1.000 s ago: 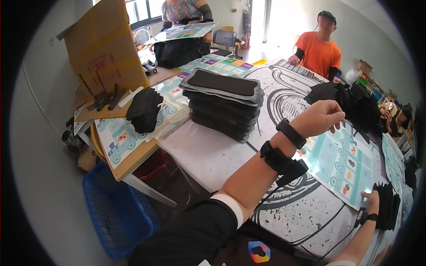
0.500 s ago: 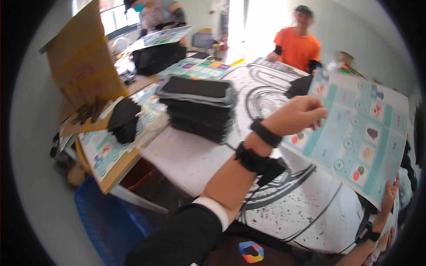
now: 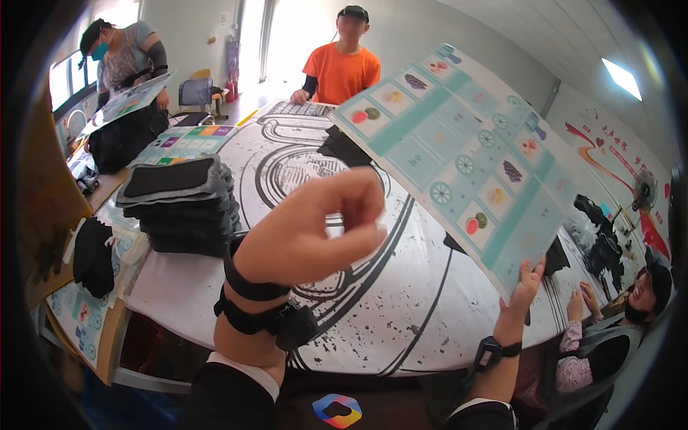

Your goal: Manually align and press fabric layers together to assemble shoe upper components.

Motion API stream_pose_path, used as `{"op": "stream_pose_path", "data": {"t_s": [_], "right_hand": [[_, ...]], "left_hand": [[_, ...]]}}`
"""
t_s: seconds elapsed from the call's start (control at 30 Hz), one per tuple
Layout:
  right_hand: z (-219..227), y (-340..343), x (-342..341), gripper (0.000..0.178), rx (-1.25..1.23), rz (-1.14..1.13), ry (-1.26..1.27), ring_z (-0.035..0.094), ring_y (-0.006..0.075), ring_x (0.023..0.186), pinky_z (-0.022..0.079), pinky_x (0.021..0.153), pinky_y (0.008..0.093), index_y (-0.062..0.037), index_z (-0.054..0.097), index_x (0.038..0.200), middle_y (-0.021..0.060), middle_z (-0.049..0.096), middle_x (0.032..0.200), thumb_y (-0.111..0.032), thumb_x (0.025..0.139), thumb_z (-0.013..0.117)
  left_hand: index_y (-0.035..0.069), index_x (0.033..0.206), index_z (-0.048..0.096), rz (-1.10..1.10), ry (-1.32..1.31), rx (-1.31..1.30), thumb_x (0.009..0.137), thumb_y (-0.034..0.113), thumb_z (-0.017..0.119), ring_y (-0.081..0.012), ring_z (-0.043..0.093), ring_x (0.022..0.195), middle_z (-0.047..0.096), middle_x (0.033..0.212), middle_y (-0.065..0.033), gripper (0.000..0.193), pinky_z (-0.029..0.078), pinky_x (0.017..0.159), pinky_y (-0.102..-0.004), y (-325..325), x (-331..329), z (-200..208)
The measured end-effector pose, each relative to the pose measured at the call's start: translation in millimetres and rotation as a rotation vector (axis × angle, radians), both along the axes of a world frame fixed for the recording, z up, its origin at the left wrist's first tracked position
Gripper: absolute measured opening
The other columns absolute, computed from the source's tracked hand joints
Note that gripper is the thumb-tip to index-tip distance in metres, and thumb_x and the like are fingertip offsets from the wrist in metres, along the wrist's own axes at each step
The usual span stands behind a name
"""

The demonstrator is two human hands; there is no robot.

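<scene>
My right hand (image 3: pixel 524 287) grips a large flat printed board (image 3: pixel 444 154) by its lower edge, thumb on the front. Teal bands, wheel shapes and small fruit pictures cover the board, which stands tilted above the table. My left hand (image 3: pixel 315 229) is raised in front of me to the left of the board, apart from it. Its fingers curl into a pinch with thumb and fingertips close together, and nothing shows between them. A thick black strap and a small black device sit on my left wrist; a black watch is on my right.
On the white table (image 3: pixel 373 337) with black line drawings stands a stack of black and grey cloth pads (image 3: pixel 183 208) at left. Dark cloth pieces (image 3: pixel 347 148) lie behind the board. A person in orange (image 3: pixel 344 75) stands opposite; another (image 3: pixel 634 315) sits at right.
My view has swung to the right and up. The board now tilts the other way, its top leaning left, still in my right hand. My left hand's fingers have curled tighter.
</scene>
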State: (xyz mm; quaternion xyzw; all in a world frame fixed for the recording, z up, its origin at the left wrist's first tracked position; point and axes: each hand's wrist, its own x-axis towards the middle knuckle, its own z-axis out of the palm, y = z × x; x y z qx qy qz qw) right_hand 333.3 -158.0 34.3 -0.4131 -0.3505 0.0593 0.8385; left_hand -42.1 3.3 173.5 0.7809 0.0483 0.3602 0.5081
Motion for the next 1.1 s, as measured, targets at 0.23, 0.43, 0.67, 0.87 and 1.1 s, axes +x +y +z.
{"op": "stream_pose_path", "data": {"t_s": [0.23, 0.43, 0.67, 0.87, 1.1], "right_hand": [[4, 25, -24, 0.049, 0.009, 0.144, 0.178, 0.052, 0.0242, 0.111, 0.044, 0.094, 0.0342, -0.0046, 0.024, 0.137, 0.0147, 0.045, 0.130, -0.003, 0.092, 0.042], [36, 49, -42, 0.047, 0.086, 0.319, 0.079, 0.048, 0.0253, 0.117, 0.042, 0.099, 0.0380, -0.0060, 0.022, 0.138, 0.0144, 0.042, 0.131, -0.004, 0.093, 0.039], [87, 71, -103, 0.048, 0.002, 0.639, -0.061, 0.048, 0.0227, 0.117, 0.042, 0.095, 0.0346, -0.0088, 0.023, 0.140, 0.0114, 0.042, 0.132, -0.018, 0.095, 0.040], [24, 84, -103, 0.024, -0.461, 0.669, -0.154, 0.038, 0.0038, 0.042, 0.028, 0.039, 0.0179, -0.0071, 0.052, 0.105, 0.0034, 0.054, 0.057, -0.027, 0.097, 0.040], [-28, 113, -100, 0.017, -0.695, 0.625, 0.052, 0.031, 0.0036, 0.041, 0.024, 0.038, 0.0187, -0.0076, 0.054, 0.088, -0.0009, 0.046, 0.052, -0.023, 0.092, 0.047]], "left_hand": [[-0.003, 0.097, 0.058, 0.154, 0.437, 0.172, 0.086, 0.055, 0.051, -0.0169, 0.058, 0.074, 0.061, 0.084, -0.0120, 0.059, 0.046, 0.069, -0.0343, 75, 47, -41], [-0.001, 0.137, 0.010, -0.087, -0.119, -0.408, 0.081, 0.039, 0.067, -0.0272, 0.062, 0.092, 0.055, 0.111, -0.0253, 0.089, 0.053, 0.076, -0.0368, 40, 78, -45], [0.001, 0.107, 0.061, 0.828, -0.230, 0.906, 0.082, -0.001, 0.053, -0.0256, 0.065, 0.073, 0.064, 0.081, -0.0187, 0.026, 0.051, 0.064, -0.0332, 26, 42, -40], [-0.004, 0.120, 0.044, 0.317, -0.887, -0.383, 0.092, 0.009, 0.047, -0.0244, 0.060, 0.100, 0.056, 0.116, -0.0166, 0.030, 0.056, 0.073, -0.0292, 47, -61, -2], [-0.010, 0.108, 0.050, 0.846, -1.258, -0.284, 0.086, -0.001, 0.048, -0.0267, 0.060, 0.097, 0.058, 0.108, -0.0188, 0.024, 0.052, 0.089, -0.0323, 160, -173, 8]]}}
